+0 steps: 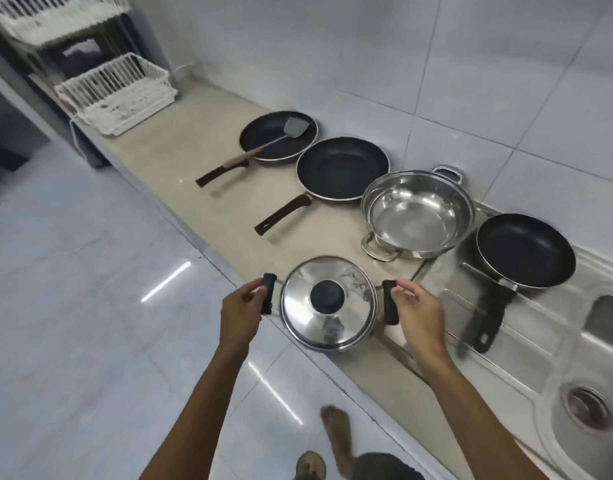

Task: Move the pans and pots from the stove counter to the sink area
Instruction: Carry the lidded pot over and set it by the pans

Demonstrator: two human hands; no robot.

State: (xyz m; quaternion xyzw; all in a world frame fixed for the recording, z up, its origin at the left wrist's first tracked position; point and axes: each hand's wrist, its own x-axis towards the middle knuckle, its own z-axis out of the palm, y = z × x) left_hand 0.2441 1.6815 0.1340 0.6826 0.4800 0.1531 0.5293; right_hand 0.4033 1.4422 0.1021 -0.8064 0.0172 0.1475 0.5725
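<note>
A steel pot with a lid [327, 303] and black knob hangs at the counter's front edge, partly over the floor. My left hand [241, 311] grips its left black handle and my right hand [416, 311] grips its right black handle. On the beige counter [180, 157] lie a black frying pan [343, 169], a farther black pan [263, 142] with a spatula [291, 129] resting in it, and an open steel two-handled pot [417, 214]. Another black pan [525, 251] rests on the sink's drainboard [526, 358].
The steel sink basin [589, 410] with its drain is at the lower right. A white dish rack [116, 95] stands at the counter's far end, a second one higher behind it. Tiled wall runs behind the counter. Glossy floor tiles and my bare foot [336, 431] lie below.
</note>
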